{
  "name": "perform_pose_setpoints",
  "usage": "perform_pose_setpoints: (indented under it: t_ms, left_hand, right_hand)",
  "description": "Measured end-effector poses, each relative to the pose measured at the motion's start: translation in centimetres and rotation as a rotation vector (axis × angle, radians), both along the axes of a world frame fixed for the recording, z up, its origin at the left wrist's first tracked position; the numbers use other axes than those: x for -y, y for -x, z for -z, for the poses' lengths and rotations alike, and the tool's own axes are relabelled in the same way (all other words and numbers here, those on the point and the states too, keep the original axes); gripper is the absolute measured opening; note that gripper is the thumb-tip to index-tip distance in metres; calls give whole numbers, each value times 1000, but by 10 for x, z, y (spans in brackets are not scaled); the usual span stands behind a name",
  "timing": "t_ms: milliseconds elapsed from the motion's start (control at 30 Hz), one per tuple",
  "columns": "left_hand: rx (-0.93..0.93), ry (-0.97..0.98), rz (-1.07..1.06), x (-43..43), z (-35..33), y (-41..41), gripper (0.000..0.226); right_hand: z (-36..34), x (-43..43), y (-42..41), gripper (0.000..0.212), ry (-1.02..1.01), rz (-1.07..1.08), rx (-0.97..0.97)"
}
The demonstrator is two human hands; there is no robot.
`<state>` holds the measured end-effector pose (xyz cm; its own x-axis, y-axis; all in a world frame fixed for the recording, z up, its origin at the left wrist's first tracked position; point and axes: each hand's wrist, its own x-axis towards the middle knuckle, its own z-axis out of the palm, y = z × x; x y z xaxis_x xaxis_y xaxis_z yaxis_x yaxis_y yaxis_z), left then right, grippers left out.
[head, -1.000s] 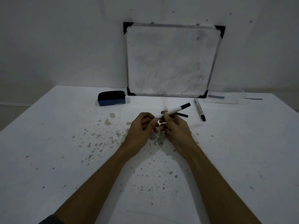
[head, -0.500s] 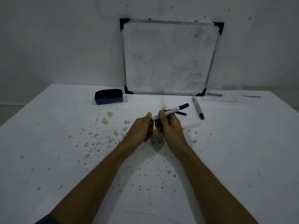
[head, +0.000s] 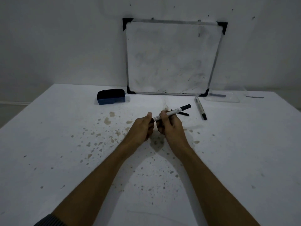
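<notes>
White barrel, dark cap: the marker (head: pixel 172 112) sits just above the middle of the frame, slanting from lower left up to upper right, with its dark end pointing toward the upper right. My right grip (head: pixel 171 128) is wrapped round the barrel near its lower half, fingers curled over it. My left grip (head: pixel 141 128) closes on the marker's lower-left end, thumb on top and fingers bent beneath, so both grips are grasping the same marker and nearly touch each other. A shadow lies on the desk (head: pixel 57 144) right below them.

Just behind my right grip a short black piece (head: pixel 184 114) lies on the desk, partly hidden by the marker; I cannot tell what it is. To its right, apart from it, a second marker (head: pixel 200 108) lies flat, its dark tip toward me. Brownish stains (head: pixel 107 120) speckle the desk left of and below my grips.

At upper centre a smudged whiteboard (head: pixel 172 59) with black corners stands on the far edge of the desk, leaning on the wall. A dark blue eraser (head: pixel 111 99) rests just left of its lower corner, and a clear tray (head: pixel 228 99) sits at its lower right. A striped sleeve (head: pixel 48 221) shows at the bottom left.
</notes>
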<state>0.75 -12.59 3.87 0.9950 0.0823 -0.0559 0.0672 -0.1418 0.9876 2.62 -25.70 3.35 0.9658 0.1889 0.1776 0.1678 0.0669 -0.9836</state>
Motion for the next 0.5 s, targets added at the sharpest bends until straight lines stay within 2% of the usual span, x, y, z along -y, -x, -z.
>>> perform_pose_setpoints:
  t_ms: [167,333,400,500]
  left_hand:
    - [153,-278,30,7,15,10,44]
    - [210,-375,-5,11,14,12,47]
    - [186,-326,-63,9,16,8,54]
    - [111,-25,-279,-5,17,-4,57]
  right_hand:
    - [2,2,-2,34,32,43,-73]
    - [3,7,-5,37,-12,-19,-124]
    - [5,7,-6,38,-104,31,-189]
    - [3,12,-13,33,-405,85,-366]
